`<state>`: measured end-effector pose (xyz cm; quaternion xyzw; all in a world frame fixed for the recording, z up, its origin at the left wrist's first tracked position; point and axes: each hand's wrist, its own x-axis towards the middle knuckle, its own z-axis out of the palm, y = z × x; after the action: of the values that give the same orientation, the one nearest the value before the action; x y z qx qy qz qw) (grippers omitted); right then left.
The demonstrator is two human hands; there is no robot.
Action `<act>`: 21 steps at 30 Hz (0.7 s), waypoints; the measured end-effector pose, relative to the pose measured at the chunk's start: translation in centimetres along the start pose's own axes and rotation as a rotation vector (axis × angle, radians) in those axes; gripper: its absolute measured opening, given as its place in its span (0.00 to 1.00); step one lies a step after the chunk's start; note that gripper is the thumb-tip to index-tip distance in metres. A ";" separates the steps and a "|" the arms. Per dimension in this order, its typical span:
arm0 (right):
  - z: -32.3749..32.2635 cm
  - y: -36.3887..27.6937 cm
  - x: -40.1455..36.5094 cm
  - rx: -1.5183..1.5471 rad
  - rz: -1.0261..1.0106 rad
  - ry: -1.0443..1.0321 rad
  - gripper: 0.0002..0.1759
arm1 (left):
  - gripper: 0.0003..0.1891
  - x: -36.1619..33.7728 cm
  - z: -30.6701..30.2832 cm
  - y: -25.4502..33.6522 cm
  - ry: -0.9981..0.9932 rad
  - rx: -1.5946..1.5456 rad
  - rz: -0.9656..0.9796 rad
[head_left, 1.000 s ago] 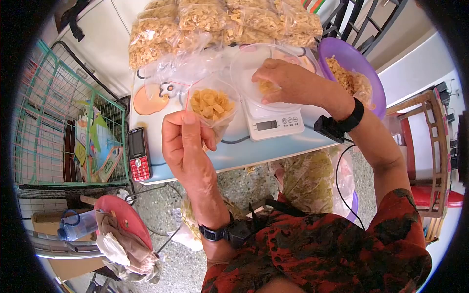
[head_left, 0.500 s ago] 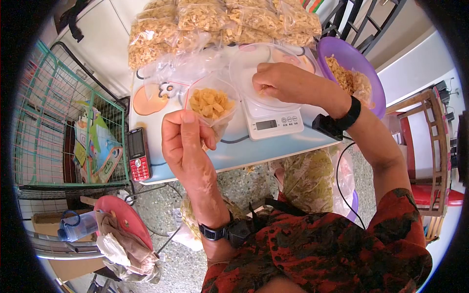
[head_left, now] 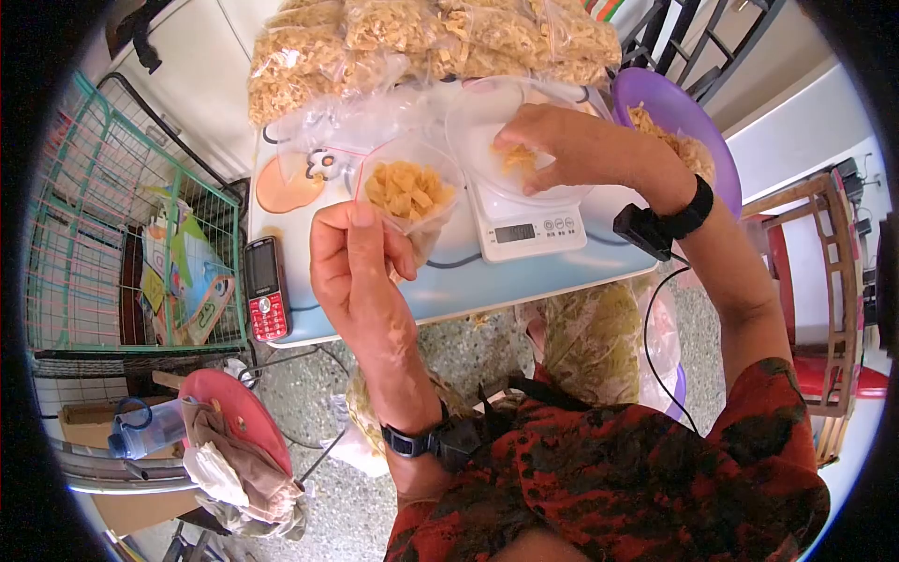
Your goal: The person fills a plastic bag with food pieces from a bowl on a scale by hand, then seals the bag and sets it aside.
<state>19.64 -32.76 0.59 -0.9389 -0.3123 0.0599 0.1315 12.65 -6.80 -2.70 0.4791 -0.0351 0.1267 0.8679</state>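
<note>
My left hand (head_left: 361, 258) pinches the rim of a clear plastic zip bag (head_left: 426, 242) between thumb and fingers. Pale yellow dried flakes (head_left: 407, 190) lie inside that bag, whose mouth gapes upward. Over a clear plastic bowl (head_left: 473, 140) hovers my right hand (head_left: 552, 140), thumb and fingers apart. A small heap of the same kind of flakes (head_left: 517, 161) shows in the bowl, between those fingers. The bowl rests on a white digital kitchen scale (head_left: 534, 245); its display is lit but too small to read.
Filled bags (head_left: 393, 37) are stacked along the table's far side. A purple basin (head_left: 726, 159) with more flakes stands at the right. A red and black phone (head_left: 267, 290) lies at the table's left edge, beside a green wire crate (head_left: 131, 225). A black cable (head_left: 648, 318) hangs near my right arm.
My right hand has opened from a closed grip over the bowl, and a heap of flakes now shows beneath it. The left hand still holds the bag in nearly the same place.
</note>
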 end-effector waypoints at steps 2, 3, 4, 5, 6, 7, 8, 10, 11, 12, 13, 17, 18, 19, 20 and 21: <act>0.0 -0.4 0.0 -0.037 0.010 -0.025 0.18 | 0.08 0.0 0.1 -0.1 0.001 0.001 -0.005; 0.0 -0.6 0.1 -0.056 0.014 -0.038 0.17 | 0.08 0.0 0.1 -0.1 0.002 0.001 -0.006; -0.1 -0.9 0.3 -0.046 0.027 -0.062 0.16 | 0.08 0.0 0.1 -0.1 0.002 0.002 -0.008; -0.2 -1.1 0.4 -0.036 0.040 -0.087 0.15 | 0.08 0.0 0.1 -0.1 0.002 0.004 -0.010; -0.3 -1.3 0.5 -0.026 0.052 -0.112 0.14 | 0.08 0.0 0.1 -0.1 0.003 0.005 -0.012; -0.2 -1.2 0.6 -0.003 0.035 -0.109 0.12 | 0.08 0.0 0.1 -0.2 0.001 0.009 -0.012; -0.2 -1.1 0.6 0.021 0.018 -0.106 0.11 | 0.08 0.1 0.0 -0.2 -0.001 0.014 -0.013; 0.1 -0.5 0.8 0.049 -0.022 -0.082 0.08 | 0.08 0.1 0.0 -0.3 -0.005 0.020 -0.011; 0.7 0.2 1.0 0.053 -0.046 -0.063 0.07 | 0.08 0.1 0.1 -0.3 -0.006 0.021 -0.008; 0.8 0.3 1.1 0.056 -0.070 -0.043 0.06 | 0.08 0.1 0.1 -0.2 -0.006 0.021 -0.004; 0.7 0.5 1.0 0.057 -0.060 -0.023 0.05 | 0.08 0.1 0.2 -0.2 -0.005 0.018 -0.008; -0.3 1.3 0.8 0.266 0.098 0.071 0.04 | 0.08 0.1 0.1 -0.2 0.004 0.006 -0.012; -0.6 1.2 0.8 0.373 0.171 0.099 0.04 | 0.08 0.1 0.0 -0.3 0.006 0.003 -0.012; -1.1 1.1 0.7 0.507 0.184 0.136 0.04 | 0.08 0.1 0.0 -0.2 0.002 0.001 -0.012; -1.8 1.0 0.5 0.642 0.197 0.173 0.05 | 0.08 0.1 -0.1 -0.2 -0.003 -0.001 -0.013; -2.7 0.7 0.5 0.776 0.210 0.211 0.06 | 0.08 0.1 -0.1 -0.2 -0.008 -0.004 -0.013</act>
<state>20.91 -33.56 2.95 -0.8475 -0.1539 0.0897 0.5000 12.84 -6.83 -2.90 0.4782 -0.0359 0.1191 0.8694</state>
